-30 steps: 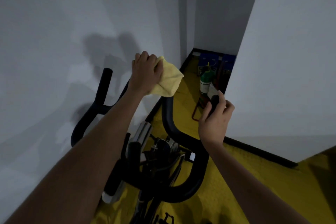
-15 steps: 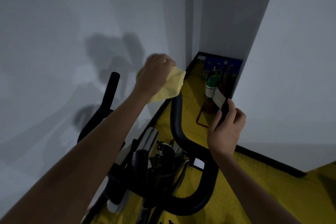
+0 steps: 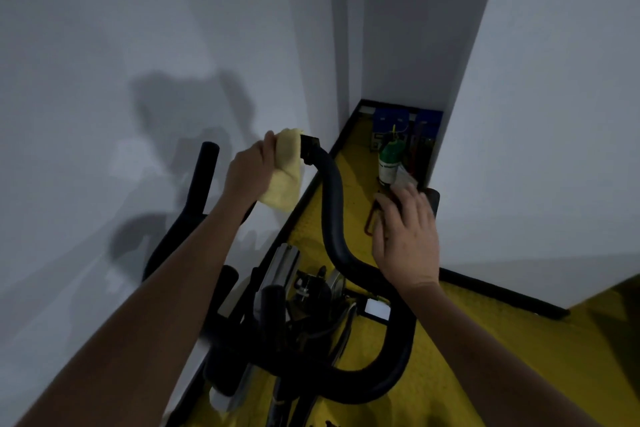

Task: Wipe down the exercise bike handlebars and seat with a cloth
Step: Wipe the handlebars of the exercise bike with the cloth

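The exercise bike's black handlebars (image 3: 331,215) fill the lower middle of the head view; its seat is out of sight. My left hand (image 3: 246,174) is closed on a yellow cloth (image 3: 283,177), which is pressed against the top end of the middle upright bar. The left horn (image 3: 203,177) stands bare beside the wall. My right hand (image 3: 406,239) lies over the right handlebar end (image 3: 433,202), fingers straight rather than wrapped around it.
White walls close in on the left and right. A yellow floor (image 3: 450,374) with a black skirting strip runs into a narrow corner. A green bottle (image 3: 389,160) and blue boxes (image 3: 393,120) stand there. The bike's frame and a small white display (image 3: 375,309) sit below the bars.
My left hand slid the cloth off the top of the middle bar to its left side, baring the tip. My right hand loosened from a grip to straight fingers.
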A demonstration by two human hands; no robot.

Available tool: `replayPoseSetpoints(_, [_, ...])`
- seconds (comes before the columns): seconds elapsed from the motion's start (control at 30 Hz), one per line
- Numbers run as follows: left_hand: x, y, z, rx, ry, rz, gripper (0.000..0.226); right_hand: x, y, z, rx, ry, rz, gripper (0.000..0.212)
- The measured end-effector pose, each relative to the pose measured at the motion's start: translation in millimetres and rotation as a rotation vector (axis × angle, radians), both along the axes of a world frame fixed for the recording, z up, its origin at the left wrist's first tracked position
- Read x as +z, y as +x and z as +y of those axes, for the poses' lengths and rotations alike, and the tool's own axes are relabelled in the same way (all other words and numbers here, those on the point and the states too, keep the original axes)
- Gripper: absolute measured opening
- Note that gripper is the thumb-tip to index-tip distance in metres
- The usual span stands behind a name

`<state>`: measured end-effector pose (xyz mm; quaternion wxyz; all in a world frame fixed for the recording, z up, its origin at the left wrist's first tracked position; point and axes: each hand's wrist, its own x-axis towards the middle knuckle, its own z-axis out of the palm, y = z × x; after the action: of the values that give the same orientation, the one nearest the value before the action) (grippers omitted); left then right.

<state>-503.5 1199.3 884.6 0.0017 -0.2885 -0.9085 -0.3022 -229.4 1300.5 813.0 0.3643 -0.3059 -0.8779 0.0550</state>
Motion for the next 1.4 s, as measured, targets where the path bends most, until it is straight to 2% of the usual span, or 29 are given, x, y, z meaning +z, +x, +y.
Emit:
replayPoseSetpoints(0.03, [-0.1, 2.6, -0.2, 0.006, -0.009, 0.023, 0.065, -5.9, -1.9, 0.4, 0.029, 0.049, -0.015, 0.033])
replayPoseSetpoints(0.13, [-8.3, 5.4, -5.2, -0.053, -0.041, 0.188, 0.046, 1.0, -4.2, -0.7, 0.088, 0.011, -0.096, 0.036])
replayPoseSetpoints(0.23, [-7.2, 9.9, -6.2, -0.008, 0.070, 0.081, 0.052, 9.5, -13.3, -8.9, 0.079, -0.151, -0.049, 0.041])
replayPoseSetpoints(0.43, [-12.3, 11.4, -14.4, -0.019, 0.047, 0.066, 0.048, 38.1, -61.4, -41.0, 0.237, -0.624, 0.085, 0.062])
replayPoseSetpoints(0.53, [-12.9, 13.1, -23.2, 0.013, 0.049, -0.017, 0.049, 26.7, -66.1, -44.4, 0.270, -0.750, 0.058, 0.065])
replayPoseSetpoints(0.6, [-16.1, 14.6, -33.4, 0.025, 0.066, -0.052, 0.037, 19.9, -65.0, -42.7, 0.273, -0.802, 0.053, 0.060])
replayPoseSetpoints(0.63, [-19.2, 13.4, -39.4, 0.001, 0.049, -0.133, 0.035, 18.9, -66.0, -41.5, 0.266, -0.796, 0.048, 0.059])
replayPoseSetpoints(0.7, [-25.9, 9.7, -49.2, -0.008, 0.052, -0.182, 0.035, 18.8, -68.1, -40.8, 0.253, -0.762, 0.043, 0.059])
replayPoseSetpoints(0.77, [-27.5, 10.0, -55.5, 0.041, 0.026, -0.094, 0.048, 19.6, -70.0, -41.6, 0.244, -0.748, 0.050, 0.060])
replayPoseSetpoints(0.83, [-34.3, 6.9, -64.8, 0.035, 0.014, -0.115, 0.061, 21.3, -69.5, -44.4, 0.236, -0.747, 0.046, 0.060])
replayPoseSetpoints(1.03, [-48.9, 1.0, -84.4, -0.043, -0.028, -0.035, 0.073, 24.4, -68.7, -48.9, 0.175, -0.718, 0.021, 0.065])
replayPoseSetpoints(1.3, [-6.0, 14.3, -13.1, -0.001, 0.007, -0.039, 0.077, 26.6, -64.8, -51.1, 0.115, -0.699, -0.008, 0.066])
replayPoseSetpoints(1.4, [6.3, 13.4, 10.8, -0.086, 0.029, 0.060, 0.070, 23.1, -64.0, -51.0, 0.102, -0.682, -0.002, 0.065])
